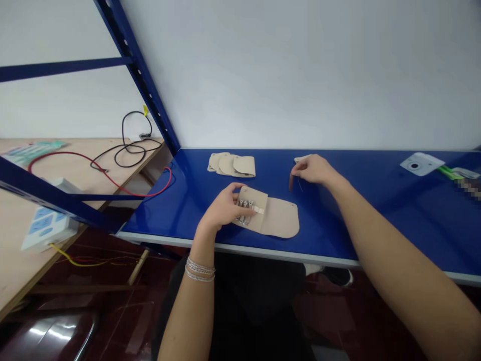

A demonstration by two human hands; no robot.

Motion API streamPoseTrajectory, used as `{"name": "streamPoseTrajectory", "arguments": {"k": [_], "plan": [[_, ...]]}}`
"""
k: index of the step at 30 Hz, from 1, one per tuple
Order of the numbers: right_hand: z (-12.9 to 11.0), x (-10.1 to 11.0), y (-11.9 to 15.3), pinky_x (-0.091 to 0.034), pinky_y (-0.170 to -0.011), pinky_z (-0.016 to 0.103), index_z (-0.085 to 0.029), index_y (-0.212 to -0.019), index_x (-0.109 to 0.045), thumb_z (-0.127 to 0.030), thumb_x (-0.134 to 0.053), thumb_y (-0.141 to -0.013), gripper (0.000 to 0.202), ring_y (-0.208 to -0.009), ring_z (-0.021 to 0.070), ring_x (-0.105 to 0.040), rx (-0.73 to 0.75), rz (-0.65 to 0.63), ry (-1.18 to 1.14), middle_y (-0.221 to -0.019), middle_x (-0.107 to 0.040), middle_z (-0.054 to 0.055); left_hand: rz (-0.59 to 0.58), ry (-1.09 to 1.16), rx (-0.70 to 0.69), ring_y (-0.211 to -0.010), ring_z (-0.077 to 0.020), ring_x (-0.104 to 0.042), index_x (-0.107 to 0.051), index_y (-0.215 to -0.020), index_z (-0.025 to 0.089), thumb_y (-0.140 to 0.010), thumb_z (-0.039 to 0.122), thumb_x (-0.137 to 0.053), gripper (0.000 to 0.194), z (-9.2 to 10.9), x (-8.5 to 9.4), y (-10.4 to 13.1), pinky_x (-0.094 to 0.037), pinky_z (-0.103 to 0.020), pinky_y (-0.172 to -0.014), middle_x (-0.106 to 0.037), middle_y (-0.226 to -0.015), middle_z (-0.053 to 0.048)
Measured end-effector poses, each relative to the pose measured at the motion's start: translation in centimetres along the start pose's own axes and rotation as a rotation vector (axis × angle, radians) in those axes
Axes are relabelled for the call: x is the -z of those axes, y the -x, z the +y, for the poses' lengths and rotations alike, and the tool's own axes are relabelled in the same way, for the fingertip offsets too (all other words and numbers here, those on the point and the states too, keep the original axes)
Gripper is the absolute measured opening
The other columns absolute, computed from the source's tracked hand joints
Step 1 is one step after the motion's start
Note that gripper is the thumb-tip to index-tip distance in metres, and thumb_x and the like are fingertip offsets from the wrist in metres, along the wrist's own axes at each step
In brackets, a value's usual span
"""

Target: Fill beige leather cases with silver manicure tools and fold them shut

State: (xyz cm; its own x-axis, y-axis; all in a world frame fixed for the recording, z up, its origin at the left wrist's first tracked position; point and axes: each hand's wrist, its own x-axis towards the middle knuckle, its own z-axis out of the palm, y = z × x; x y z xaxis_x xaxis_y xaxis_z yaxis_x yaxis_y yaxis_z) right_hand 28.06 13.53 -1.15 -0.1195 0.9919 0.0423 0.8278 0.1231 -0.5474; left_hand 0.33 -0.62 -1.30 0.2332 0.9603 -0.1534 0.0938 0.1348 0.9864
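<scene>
Pouch (280, 218), beige, round-flapped, bearing silver metal clippers (245, 204), stretches lengthwise toward three o'clock from my nearer left grip (224, 206), clasped on its end; at two o'clock my right grip (314, 169) pinches a thin brownish strip (290, 182).

Rm: pale wall (300, 75) | blue tbl (394, 195) w/ gry edge (263, 252) | blue perf. frame (122, 35) | wood tbl (13, 273), L | dk-red glossy flr (135, 306)

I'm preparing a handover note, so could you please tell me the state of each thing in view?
Flat beige rounded pouch, open, flap spread out.
Slim silver metal tools, side by side in it.
Small beige rounded pouches, folded, overlapping in a row.
Left hand, grip on the open pouch.
Right hand, fingers bent; grip's contents unclear.
Thin black cable, loosely looped.
Thin red cable, curved.
</scene>
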Motion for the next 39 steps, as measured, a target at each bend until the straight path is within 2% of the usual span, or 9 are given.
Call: {"name": "streamPoseTrajectory", "arguments": {"k": [3,7,10,11,14,19,26,33,39], "plan": [[-0.9,-0.2,0.4,-0.048,-0.072,0.03,-0.017,-0.073,-0.073,-0.019,-0.069,-0.071,0.006,-0.074,0.0188,-0.063,-0.017,0.058,0.077,-0.077,-0.07,0.007,0.011,-0.004,-0.015,-0.086,-0.0225,-0.069,-0.048,-0.12,0.017,-0.058,0.02,-0.086,0.073,-0.1,-0.1,-0.1,-0.057,-0.037,-0.074,-0.07,-0.101,-0.012],[-4.4,-0.6,2.7,-0.049,-0.069,0.033,-0.017,-0.084,-0.073,-0.034,-0.07,-0.075,0.02,-0.07,0.0193,-0.062,0.124,0.139,-0.074,-0.078,-0.07,0.007,0.053,0.051,-0.018,-0.085,-0.0219,-0.069,-0.049,-0.118,0.016,-0.057,0.019,-0.086,0.071,-0.3,-0.5,-0.3,-0.057,-0.036,-0.073,-0.07,-0.1,-0.011],[-7.6,-1.9,5.2,-0.051,-0.066,0.032,-0.017,-0.084,-0.071,-0.041,-0.069,-0.077,0.025,-0.07,0.019,-0.064,0.367,-0.066,-0.37,-0.078,-0.071,0.007,0.112,0.054,-0.035,-0.083,-0.0205,-0.068,-0.049,-0.116,0.015,-0.056,0.02,-0.087,0.071,-0.7,-0.8,-0.6,-0.057,-0.033,-0.072,-0.071,-0.1,-0.011],[-8.5,-2.4,6.0,-0.051,-0.068,0.032,-0.017,-0.084,-0.071,-0.041,-0.069,-0.078,0.025,-0.071,0.0187,-0.064,0.45,-0.078,-0.405,-0.079,-0.071,0.007,0.138,0.036,-0.047,-0.081,-0.0197,-0.068,-0.049,-0.117,0.016,-0.055,0.021,-0.087,0.073,-0.8,-0.8,-0.7,-0.056,-0.032,-0.071,-0.071,-0.098,-0.01],[-10.1,-3.8,7.5,-0.051,-0.07,0.032,-0.018,-0.091,-0.071,-0.043,-0.066,-0.08,0.028,-0.076,0.0185,-0.064,0.592,-0.134,-0.311,-0.087,-0.07,0.007,0.217,-0.03,-0.096,-0.074,-0.017,-0.067,-0.045,-0.124,0.017,-0.053,0.022,-0.088,0.083,-1.2,-0.8,-1.0,-0.054,-0.03,-0.07,-0.071,-0.088,-0.005],[-10.2,-4.5,7.9,-0.052,-0.068,0.032,-0.02,-0.092,-0.071,-0.039,-0.066,-0.08,0.023,-0.073,0.0168,-0.064,0.587,-0.239,-0.237,-0.092,-0.07,0.006,0.243,-0.092,-0.138,-0.07,-0.0154,-0.066,-0.04,-0.131,0.021,-0.052,0.019,-0.088,0.093,-1.6,-0.7,-1.2,-0.053,-0.028,-0.072,-0.07,-0.083,-0.001],[-9.8,-4.1,7.3,-0.054,-0.076,0.033,-0.019,-0.101,-0.071,-0.029,-0.065,-0.08,0.024,-0.082,0.0189,-0.067,0.55,-0.297,-0.256,-0.093,-0.072,0.006,0.224,-0.089,-0.161,-0.071,-0.0173,-0.069,-0.039,-0.129,0.027,-0.045,0.018,-0.09,0.098,-1.3,-1.1,-0.8,-0.054,-0.029,-0.068,-0.069,-0.1,-0.006],[-9.8,-4.2,7.4,-0.053,-0.074,0.033,-0.018,-0.103,-0.07,-0.03,-0.071,-0.075,0.03,-0.081,0.0187,-0.065,0.629,-0.217,-0.292,-0.096,-0.069,0.008,0.279,-0.116,-0.187,-0.068,-0.0168,-0.068,-0.041,-0.125,0.025,-0.051,0.019,-0.088,0.088,-1.2,-1.2,-0.8,-0.054,-0.028,-0.067,-0.071,-0.089,-0.003],[-9.5,-4.4,7.3,-0.049,-0.067,0.03,-0.019,-0.093,-0.069,-0.035,-0.072,-0.075,0.024,-0.076,0.0168,-0.061,0.635,-0.238,-0.348,-0.088,-0.068,0.005,0.212,-0.116,-0.199,-0.069,-0.0171,-0.068,-0.039,-0.128,0.024,-0.054,0.019,-0.086,0.087,-1.1,-1.2,-0.9,-0.053,-0.027,-0.066,-0.068,-0.076,0.002]]}}
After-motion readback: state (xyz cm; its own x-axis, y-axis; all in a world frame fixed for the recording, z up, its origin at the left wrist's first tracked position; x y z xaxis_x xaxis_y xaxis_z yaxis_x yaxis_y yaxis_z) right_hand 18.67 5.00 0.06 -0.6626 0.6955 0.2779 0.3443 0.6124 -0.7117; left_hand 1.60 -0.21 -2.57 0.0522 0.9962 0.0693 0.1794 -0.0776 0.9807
